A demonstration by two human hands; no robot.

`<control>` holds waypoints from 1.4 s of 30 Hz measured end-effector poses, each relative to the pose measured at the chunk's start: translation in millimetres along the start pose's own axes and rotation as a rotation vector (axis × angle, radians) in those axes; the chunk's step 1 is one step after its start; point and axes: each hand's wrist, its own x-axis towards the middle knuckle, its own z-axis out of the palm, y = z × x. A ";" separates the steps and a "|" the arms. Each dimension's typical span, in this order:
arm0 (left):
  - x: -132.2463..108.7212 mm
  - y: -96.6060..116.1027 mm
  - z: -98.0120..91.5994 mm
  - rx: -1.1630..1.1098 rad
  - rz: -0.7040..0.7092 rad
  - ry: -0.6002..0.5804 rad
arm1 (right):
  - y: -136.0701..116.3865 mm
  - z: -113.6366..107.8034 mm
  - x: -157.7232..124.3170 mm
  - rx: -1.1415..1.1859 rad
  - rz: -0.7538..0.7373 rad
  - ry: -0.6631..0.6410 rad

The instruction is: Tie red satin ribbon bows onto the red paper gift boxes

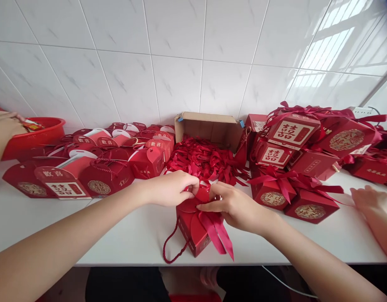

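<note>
A red gift box (193, 230) stands near the table's front edge. Its twisted cord handle (168, 253) hangs down on the left, and a crimson ribbon bow's tails (216, 233) drape over its front right. The fingers of my left hand (176, 187) are closed on the box's upright top flap (202, 193). My right hand (234, 205) grips the same top from the right, its index finger laid across the lid. The exact fingertip contact is partly hidden. Just behind both hands lies a heap of crimson ribbons (202, 159), spilling from a cardboard carton (209, 121).
Several red boxes with unclosed tops (63, 184) fill the left side. Ribboned boxes (294, 130) are stacked on the right, with two in front (311, 205). Another person's hand (374, 201) rests at far right; another's (6, 123) reaches over a red basin (39, 136).
</note>
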 end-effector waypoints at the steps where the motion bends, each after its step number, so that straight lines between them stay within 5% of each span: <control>1: 0.2 -1.4 -0.5 -0.011 -0.009 0.005 | 0.2 1.1 -0.1 0.014 -0.006 0.000; 18: -2.0 -12.1 -3.3 -0.144 0.110 -0.184 | 5.1 10.4 -2.0 0.312 0.003 0.084; 30: 5.3 -17.6 2.8 -0.287 0.213 -0.104 | 9.5 13.9 -6.8 0.346 0.008 0.105; 42: 11.4 -26.9 11.5 -0.340 0.100 -0.169 | 8.5 21.0 -6.5 0.438 0.013 0.158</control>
